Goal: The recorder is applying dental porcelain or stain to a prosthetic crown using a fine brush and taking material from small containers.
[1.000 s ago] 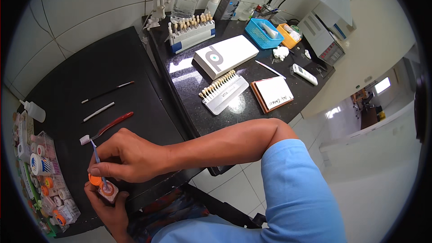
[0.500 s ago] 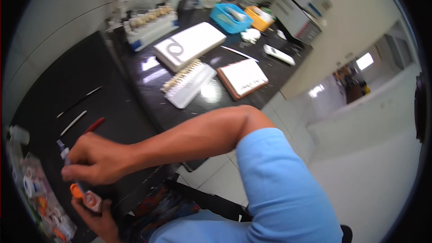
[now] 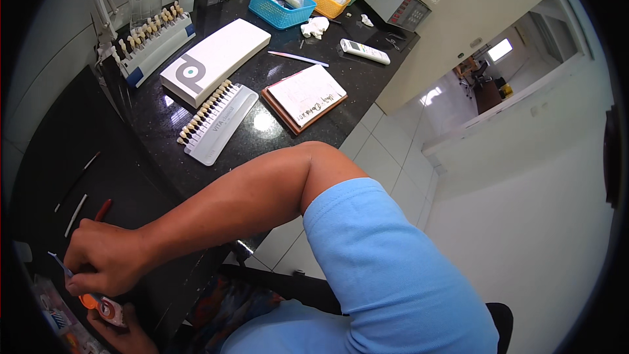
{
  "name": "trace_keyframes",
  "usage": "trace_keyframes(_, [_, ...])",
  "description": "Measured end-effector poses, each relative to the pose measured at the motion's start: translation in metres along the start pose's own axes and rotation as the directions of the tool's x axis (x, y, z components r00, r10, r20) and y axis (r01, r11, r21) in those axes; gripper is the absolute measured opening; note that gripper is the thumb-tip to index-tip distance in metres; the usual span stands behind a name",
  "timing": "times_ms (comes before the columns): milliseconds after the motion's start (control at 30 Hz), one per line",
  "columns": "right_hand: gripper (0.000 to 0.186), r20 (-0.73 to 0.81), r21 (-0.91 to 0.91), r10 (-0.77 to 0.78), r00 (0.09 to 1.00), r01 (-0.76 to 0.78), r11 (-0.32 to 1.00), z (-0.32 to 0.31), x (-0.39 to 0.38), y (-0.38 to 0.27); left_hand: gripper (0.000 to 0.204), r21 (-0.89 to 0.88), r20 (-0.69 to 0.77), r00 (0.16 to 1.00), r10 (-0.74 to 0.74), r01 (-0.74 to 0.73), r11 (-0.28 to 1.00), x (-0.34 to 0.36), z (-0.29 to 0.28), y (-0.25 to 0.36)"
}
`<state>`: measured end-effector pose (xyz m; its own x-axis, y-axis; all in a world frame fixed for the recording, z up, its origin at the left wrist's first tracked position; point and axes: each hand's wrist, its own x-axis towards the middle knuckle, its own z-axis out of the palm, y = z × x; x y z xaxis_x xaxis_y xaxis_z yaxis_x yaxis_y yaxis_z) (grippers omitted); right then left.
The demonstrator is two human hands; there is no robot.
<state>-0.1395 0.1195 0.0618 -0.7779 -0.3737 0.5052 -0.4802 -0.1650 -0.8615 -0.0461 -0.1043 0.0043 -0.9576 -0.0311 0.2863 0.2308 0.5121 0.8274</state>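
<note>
right hand point(image 3: 107, 257) pinched on a slim bluish tool point(image 3: 60, 263), thumb and fingers together. left hand point(image 3: 131, 334) wrapped round a small jar point(image 3: 114, 313) from the near side. jar is at the near left edge of the black table point(image 3: 49, 131).

key relation: jar lies near and a bit right of the right fingertips, below that hand. left hand is the nearer one, touching it; right hand sits over on the far side. tool's long axis slants from far left down to near right, so its lower end points toward the jar mouth. fingers hide the middle; can't tell if the tip is inside. orange lid point(image 3: 88, 301) stands open on the jar's left side, between mouth and right hand. jar's own axis unclear, mostly the top shows.

far of the right hand: red handle point(image 3: 103, 210), white stick point(image 3: 76, 215), thin dark rod point(image 3: 77, 181), all slanting far-right. clear containers point(image 3: 52, 294) at left, partly cut by the rim.
</note>
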Motion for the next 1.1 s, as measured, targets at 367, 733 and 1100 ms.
trace_keyframes(367, [0.036, -0.223, 0.436, 0.349, 0.91, -0.227, 0.871, -0.01, 0.024, 0.016, 0.075, -0.295, -0.109, 0.987, -0.121, 0.084, 0.952, -0.017, -0.012, -0.053])
trace_keyframes(733, [0.036, 0.13, 0.001, 0.241, 0.962, -0.243, 0.97, -0.019, -0.005, -0.018, 0.069, -0.218, 0.056, 0.987, 0.154, -0.138, 0.966, 0.003, -0.002, 0.031])
trace_keyframes(1100, [0.039, 0.265, -0.256, 0.148, 0.953, -0.079, 0.964, -0.013, -0.01, -0.032, 0.072, -0.248, 0.025, 0.99, 0.136, -0.125, 0.961, 0.002, 0.004, 0.022])
